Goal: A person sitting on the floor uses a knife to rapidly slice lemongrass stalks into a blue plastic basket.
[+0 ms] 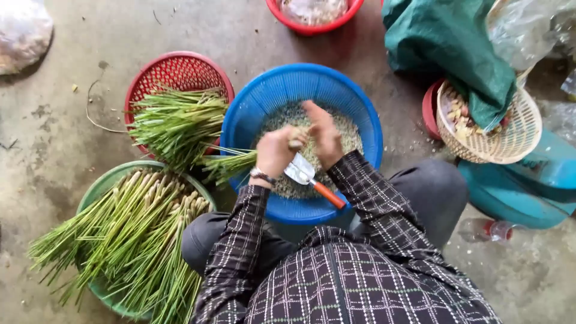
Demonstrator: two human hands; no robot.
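The left hand (275, 151) grips green stalks (231, 163) over the blue basket (360, 117). The right hand (324, 133), fingers together, touches their end.

Baskets ringed on the concrete floor (72, 36) around a crouching person.

The blue plastic basket of chopped pieces (282, 90) sits directly ahead of the knees, with both hands over it: the left hand (275, 150) gripping a bundle of green stalks (231, 165) that trails out to the left, the right hand (322, 133) just beside it, and an orange-handled knife (312, 180) beneath them. To its left stands the red plastic basket (177, 69) holding cut stalks; nearer the person, the green basin (105, 183) piled with long stalks. Right lies a woven cream basket (510, 141) under a green cloth (450, 48). Behind sits a red bowl (312, 27).
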